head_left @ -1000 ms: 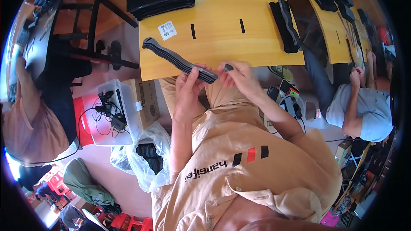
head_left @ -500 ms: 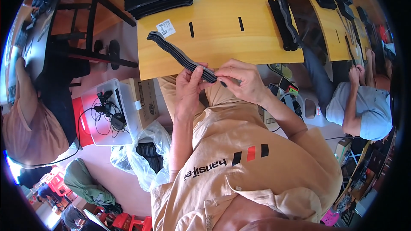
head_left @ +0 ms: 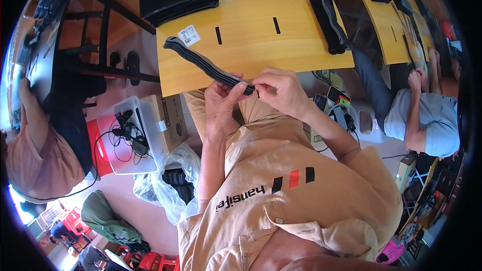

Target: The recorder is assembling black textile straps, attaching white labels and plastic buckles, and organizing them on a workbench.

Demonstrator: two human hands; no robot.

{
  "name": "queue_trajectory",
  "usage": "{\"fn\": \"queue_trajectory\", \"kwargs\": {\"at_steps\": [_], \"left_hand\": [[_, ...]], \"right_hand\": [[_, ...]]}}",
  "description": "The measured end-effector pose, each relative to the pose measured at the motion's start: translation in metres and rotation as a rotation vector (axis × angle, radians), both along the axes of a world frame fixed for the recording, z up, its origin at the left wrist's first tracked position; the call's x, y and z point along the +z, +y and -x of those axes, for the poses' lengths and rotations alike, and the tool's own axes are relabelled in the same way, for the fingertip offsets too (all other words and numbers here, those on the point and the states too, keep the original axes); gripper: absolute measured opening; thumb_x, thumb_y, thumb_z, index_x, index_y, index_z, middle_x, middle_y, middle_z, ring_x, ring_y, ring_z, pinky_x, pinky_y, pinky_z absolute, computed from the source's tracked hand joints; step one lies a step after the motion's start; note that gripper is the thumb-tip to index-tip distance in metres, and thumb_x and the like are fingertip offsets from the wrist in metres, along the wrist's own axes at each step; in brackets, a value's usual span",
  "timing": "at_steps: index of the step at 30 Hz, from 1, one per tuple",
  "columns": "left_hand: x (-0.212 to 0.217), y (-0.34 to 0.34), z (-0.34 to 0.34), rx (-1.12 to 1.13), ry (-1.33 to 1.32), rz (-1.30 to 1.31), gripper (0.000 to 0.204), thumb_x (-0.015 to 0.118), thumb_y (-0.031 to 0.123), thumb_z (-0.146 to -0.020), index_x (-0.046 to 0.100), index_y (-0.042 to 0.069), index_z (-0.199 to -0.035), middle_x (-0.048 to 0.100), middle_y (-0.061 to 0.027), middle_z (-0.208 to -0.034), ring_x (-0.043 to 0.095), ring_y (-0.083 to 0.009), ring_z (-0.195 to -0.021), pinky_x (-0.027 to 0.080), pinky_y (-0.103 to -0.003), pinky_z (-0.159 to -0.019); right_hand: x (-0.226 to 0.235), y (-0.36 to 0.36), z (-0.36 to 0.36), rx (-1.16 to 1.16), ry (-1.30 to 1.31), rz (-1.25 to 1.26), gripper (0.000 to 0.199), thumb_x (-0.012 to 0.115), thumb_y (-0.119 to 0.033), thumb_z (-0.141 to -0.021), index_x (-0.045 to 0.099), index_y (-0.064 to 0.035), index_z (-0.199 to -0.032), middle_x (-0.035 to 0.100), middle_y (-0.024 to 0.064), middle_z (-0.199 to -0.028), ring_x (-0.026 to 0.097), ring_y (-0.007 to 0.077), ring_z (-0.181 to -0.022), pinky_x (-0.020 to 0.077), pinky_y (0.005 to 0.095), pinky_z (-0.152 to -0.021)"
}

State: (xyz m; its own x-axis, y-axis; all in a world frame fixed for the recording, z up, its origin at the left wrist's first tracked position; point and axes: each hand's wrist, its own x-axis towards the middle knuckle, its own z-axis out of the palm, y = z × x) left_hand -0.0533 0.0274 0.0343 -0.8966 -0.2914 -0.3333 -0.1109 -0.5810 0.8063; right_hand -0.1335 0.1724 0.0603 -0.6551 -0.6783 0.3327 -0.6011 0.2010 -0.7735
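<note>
A bundle of long, flat black and grey fabric strips (head_left: 201,63) slants from above the table's near edge toward my lap. My left hand (head_left: 221,106) is closed round its near end, with the thumb on top. Close beside that end, my right hand (head_left: 285,93) pinches a small black piece (head_left: 257,93), mostly hidden by the fingertips. Whether this piece is joined to the bundle I cannot tell.
On the yellow table (head_left: 241,55) lie a stack of black strips (head_left: 178,2), a white label (head_left: 189,35) and another black-grey bundle (head_left: 329,22). Left below stands a clear bin (head_left: 130,155) with cables. Co-workers sit at both sides; one person's hands (head_left: 417,78) are at the right.
My right fingertips have moved slightly left, closer to the bundle's near end, and the small black piece has shifted with them. The view has shifted a little.
</note>
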Motion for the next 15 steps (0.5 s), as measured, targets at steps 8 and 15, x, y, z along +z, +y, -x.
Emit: {"fn": "queue_trajectory", "kwargs": {"at_steps": [8, 15], "left_hand": [[0.0005, 0.0, -0.0026, -0.046, -0.002, -0.042, 0.026, 0.064, 0.006, -0.082, 0.054, -0.004, -0.103, 0.061, -0.0061, -0.088, 0.062, -0.0134, -0.078, 0.056, -0.028, -0.071], [-0.0041, 0.0029, -0.0006, -0.026, -0.007, -0.027, 0.026, 0.065, 0.008, -0.082, 0.054, -0.003, -0.103, 0.06, -0.0057, -0.087, 0.061, -0.0127, -0.078, 0.055, -0.026, -0.072]], "right_hand": [[0.0007, 0.0021, 0.0026, 0.04, -0.041, -0.019, 0.012, 0.06, 0.006, -0.07, 0.06, 0.0011, -0.081, 0.056, 0.0102, -0.071, 0.058, 0.023, -0.058, 0.0454, 0.0302, -0.051], [-0.0036, 0.0018, -0.0048, -0.001, 0.135, -0.033, 0.014, 0.061, 0.005, -0.069, 0.059, -0.001, -0.081, 0.056, 0.0105, -0.071, 0.056, 0.0272, -0.059, 0.0456, 0.0341, -0.051]]}}
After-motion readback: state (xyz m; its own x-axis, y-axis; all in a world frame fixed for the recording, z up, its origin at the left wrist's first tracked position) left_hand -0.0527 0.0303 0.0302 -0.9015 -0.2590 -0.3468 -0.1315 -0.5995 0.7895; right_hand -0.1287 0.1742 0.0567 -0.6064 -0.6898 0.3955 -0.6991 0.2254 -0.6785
